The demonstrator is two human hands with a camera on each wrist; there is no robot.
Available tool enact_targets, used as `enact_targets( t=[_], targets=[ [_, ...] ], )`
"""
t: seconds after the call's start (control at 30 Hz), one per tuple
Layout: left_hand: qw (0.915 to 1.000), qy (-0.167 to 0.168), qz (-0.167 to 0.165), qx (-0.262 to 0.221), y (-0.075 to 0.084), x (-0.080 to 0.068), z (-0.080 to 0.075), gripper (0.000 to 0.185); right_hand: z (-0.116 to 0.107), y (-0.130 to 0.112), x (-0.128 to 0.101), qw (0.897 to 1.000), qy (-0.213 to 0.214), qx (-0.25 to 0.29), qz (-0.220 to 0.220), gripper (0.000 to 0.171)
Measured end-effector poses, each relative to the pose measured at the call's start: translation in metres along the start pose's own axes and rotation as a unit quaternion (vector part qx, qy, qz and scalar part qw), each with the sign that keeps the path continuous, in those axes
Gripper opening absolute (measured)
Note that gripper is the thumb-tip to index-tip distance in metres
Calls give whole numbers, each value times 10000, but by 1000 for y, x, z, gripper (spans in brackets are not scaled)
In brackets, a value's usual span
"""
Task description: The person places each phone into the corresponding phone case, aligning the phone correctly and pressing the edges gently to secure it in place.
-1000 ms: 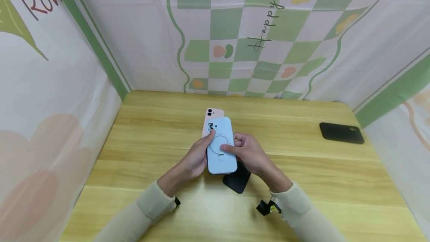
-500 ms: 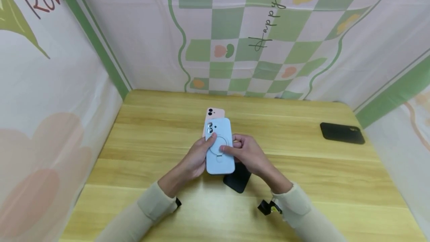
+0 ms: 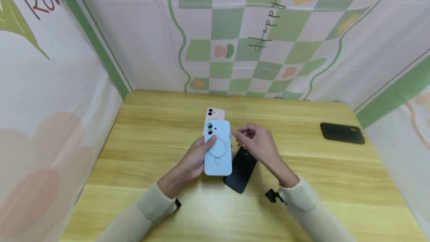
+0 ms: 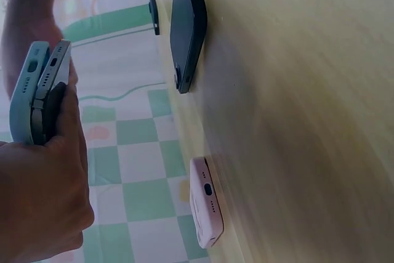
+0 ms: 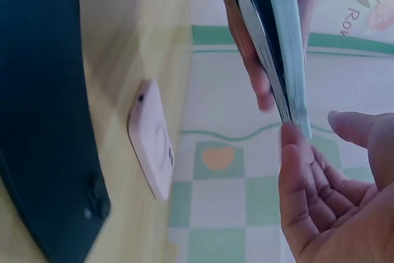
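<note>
In the head view, my left hand holds a light blue phone case with a ring on its back, thumb across the back. A silver-edged phone lies against the case's inner side in the left wrist view; a gap shows between them along part of the edge. My right hand is at the case's right side. In the right wrist view, its forefinger touches the lower corner of the case and phone, while the thumb stands apart. Beneath the hands, a black phone-shaped piece lies on the table.
A pink phone with two lenses lies behind the blue case, partly covered by it in the head view. At the far right of the wooden table is a black phone case. Patterned curtains enclose the back and sides.
My right hand has let go of the blue case's back and moved up and right to its side edge. More of the black piece shows. My left hand keeps its hold.
</note>
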State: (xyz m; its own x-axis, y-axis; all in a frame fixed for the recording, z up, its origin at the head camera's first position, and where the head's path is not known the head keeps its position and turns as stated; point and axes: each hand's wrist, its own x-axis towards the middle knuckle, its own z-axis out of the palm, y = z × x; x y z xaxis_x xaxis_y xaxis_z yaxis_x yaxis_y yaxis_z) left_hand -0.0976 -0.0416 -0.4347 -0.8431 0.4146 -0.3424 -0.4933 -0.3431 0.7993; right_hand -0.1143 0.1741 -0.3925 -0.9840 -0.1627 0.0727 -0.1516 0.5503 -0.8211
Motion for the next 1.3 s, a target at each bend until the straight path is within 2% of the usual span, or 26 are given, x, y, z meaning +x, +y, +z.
enact_targets(
  t=[0.13, 0.27, 0.47, 0.93, 1.3],
  targets=[
    [9996, -182, -86, 182, -1, -2, 0, 49, -6, -2, 14, 9996, -185, -99, -199, 29],
    [9986, -444, -128, 243, -4, -3, 2, 49, -6, -6, 23, 9972, -729, 68, -134, 34],
    [9964, -762, -115, 344, -5, -6, 6, 48, -1, -11, 29, 9933, -1157, 48, -44, 26],
    [9971, -620, -162, 398, -7, -8, 5, 50, 2, -10, 28, 9890, -1335, 554, 300, 25],
    [9986, -188, -141, 481, -6, -7, 5, 49, -6, 7, 26, 9820, -1418, 1043, 681, 34]
  ],
)
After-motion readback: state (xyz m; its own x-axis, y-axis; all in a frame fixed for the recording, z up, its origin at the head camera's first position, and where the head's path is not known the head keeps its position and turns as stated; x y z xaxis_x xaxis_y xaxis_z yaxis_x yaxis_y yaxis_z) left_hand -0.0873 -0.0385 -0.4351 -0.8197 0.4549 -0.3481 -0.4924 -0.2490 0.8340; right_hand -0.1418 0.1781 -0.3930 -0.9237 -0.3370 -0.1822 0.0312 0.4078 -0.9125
